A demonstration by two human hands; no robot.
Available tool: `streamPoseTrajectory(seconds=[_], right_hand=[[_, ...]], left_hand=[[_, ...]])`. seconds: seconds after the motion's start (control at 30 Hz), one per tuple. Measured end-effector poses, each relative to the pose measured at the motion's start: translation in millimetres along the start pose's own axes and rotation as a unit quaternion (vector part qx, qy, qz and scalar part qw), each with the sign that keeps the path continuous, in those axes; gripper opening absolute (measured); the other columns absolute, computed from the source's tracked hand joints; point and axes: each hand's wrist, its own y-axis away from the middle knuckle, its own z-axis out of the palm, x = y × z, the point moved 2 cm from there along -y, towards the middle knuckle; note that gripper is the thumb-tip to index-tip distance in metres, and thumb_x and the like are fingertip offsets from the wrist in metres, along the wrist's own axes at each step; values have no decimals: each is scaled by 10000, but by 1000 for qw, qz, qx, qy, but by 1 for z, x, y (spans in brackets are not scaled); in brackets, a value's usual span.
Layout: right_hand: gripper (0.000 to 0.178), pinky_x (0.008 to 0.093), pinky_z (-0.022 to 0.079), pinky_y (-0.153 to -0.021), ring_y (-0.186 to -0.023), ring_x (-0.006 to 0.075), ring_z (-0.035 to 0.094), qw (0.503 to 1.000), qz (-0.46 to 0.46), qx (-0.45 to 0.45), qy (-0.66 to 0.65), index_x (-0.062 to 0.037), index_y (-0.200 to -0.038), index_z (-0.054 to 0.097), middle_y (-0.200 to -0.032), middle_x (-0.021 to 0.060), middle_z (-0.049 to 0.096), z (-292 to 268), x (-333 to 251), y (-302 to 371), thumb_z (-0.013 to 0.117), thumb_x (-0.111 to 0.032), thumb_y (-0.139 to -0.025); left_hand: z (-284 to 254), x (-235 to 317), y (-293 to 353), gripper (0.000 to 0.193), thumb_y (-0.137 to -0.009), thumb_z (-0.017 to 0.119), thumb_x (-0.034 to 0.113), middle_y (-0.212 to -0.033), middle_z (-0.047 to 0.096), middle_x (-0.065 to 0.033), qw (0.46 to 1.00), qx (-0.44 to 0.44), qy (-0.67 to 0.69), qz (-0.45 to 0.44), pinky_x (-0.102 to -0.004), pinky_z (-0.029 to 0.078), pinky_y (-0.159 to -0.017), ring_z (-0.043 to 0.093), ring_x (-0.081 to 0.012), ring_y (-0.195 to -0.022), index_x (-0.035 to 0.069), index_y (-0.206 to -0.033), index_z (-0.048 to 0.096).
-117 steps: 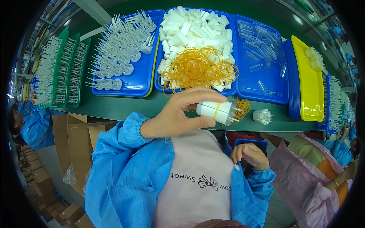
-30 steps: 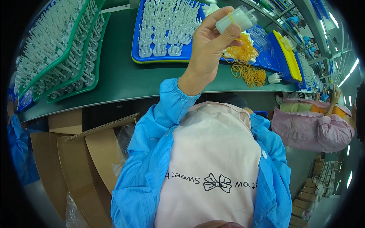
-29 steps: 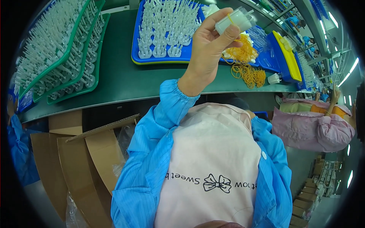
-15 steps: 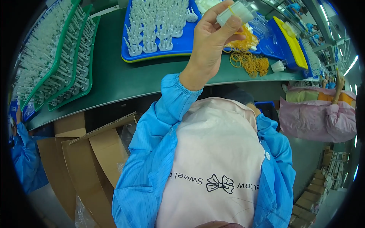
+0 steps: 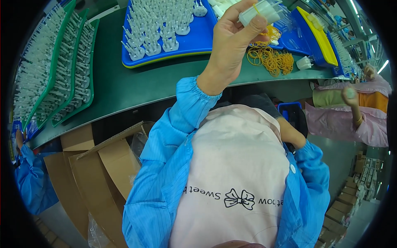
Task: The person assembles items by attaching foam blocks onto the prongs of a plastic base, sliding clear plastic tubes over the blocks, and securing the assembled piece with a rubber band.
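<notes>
My left hand (image 5: pixel 230 47) is raised over the table and closed around a translucent white plastic part (image 5: pixel 268 11), with a yellow rubber band round it. Thumb and fingers grip it from its left end. Below the part lies a loose heap of yellow rubber bands (image 5: pixel 276 62) at the table's near edge. A similar small translucent part (image 5: pixel 304 63) stands to the right of the heap. Of my right arm, the blue sleeve and bare forearm (image 5: pixel 292 133) show; the hand itself is hidden behind my pale apron (image 5: pixel 235 153).
A blue tray (image 5: pixel 197 43) holds rows of clear pronged parts. Stacked green trays (image 5: pixel 53 78) with similar parts stand at left. Further right is a yellow tray (image 5: pixel 316 37). Cardboard (image 5: pixel 89 190) lies low on the left. Another person in pink (image 5: pixel 337 120) is at right.
My left hand keeps its grip on the plastic part. More of my right forearm shows now beside the apron. The co-worker's hand at right has moved. The view has shifted slightly.
</notes>
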Motion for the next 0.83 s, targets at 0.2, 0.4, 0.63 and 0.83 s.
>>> streamPoseTrajectory(seconds=[0.2,0.4,0.63,0.83], right_hand=[[124,276,463,-688,-755,169,588,905,214,324,-176,9,-983,579,-826,79,609,-66,-144,30,514,-42,-890],[204,189,212,-380,-416,16,321,772,213,467,-375,-72,-783,536,-565,-56,428,-89,-107,28,501,-181,-952],[171,174,195,-394,-449,-1,301,779,127,412,-456,-61,-983,543,-624,-74,407,-120,-86,10,571,-210,-904],[610,207,330,-453,-548,62,388,709,-15,343,-616,-1,-1356,383,-813,27,508,-136,-70,12,564,-380,-913]], left_hand=[[-8,-19,-2,557,-824,718,273,-1095,628,-56,995,11,-97,-1,-287,486,-843,586,-155,-971,30,-1282,512],[-3,-44,6,560,-782,763,215,-1096,632,-54,991,12,-131,-18,-290,467,-871,585,-146,-979,9,-1250,534],[-27,-70,20,529,-731,758,91,-1151,596,-76,860,3,-502,90,-293,475,-877,588,-157,-1007,24,-1207,536],[-16,-65,37,700,-671,785,119,-1252,554,-122,719,18,-690,78,-343,403,-1002,553,-277,-1131,113,-1303,485]])
